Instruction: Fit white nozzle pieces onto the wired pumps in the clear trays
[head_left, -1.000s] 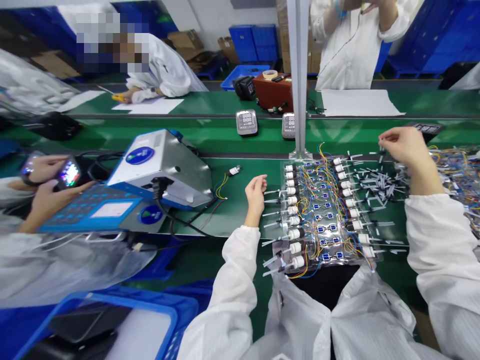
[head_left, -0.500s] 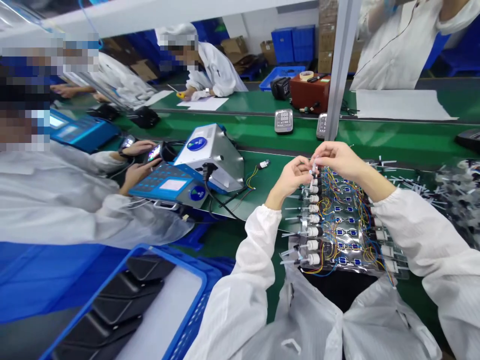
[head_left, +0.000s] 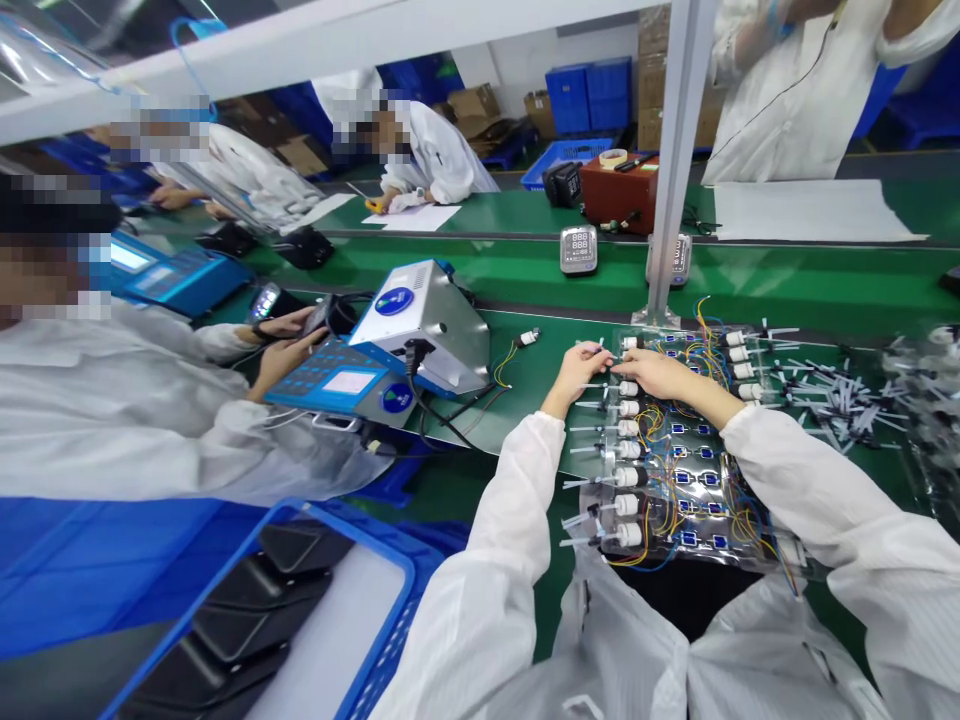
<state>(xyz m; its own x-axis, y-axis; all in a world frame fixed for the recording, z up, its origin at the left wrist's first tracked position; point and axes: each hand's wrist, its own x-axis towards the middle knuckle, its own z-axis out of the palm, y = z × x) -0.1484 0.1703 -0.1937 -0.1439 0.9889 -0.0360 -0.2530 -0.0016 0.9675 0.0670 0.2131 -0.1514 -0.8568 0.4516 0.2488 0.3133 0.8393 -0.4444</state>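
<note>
L hand (head_left: 576,378) & R hand (head_left: 660,376) both low over a clear plastic tray (head_left: 750,555) of white cylindrical fittings (head_left: 628,452) w/ yellow & blue wires (head_left: 652,425) and small blue circuit boards (head_left: 694,478). L fingers (head_left: 592,360) curled, tips bunched, right at a thin white plastic stem (head_left: 596,347); can't tell if it's pinched. R fingers (head_left: 626,368) straight, pressed together, tips just above the top fittings & just beside L fingers, nothing clearly held. Well right of R fingers: loose heap of thin white-and-black plastic tubes (head_left: 847,410) on the green bench belt (head_left: 525,400). Left of L fingers: silver-and-blue metal tester box (head_left: 427,325), then blue keypad unit (head_left: 337,385). Further left, a co-worker's hands (head_left: 281,355) around a dark handheld device (head_left: 319,315).
</note>
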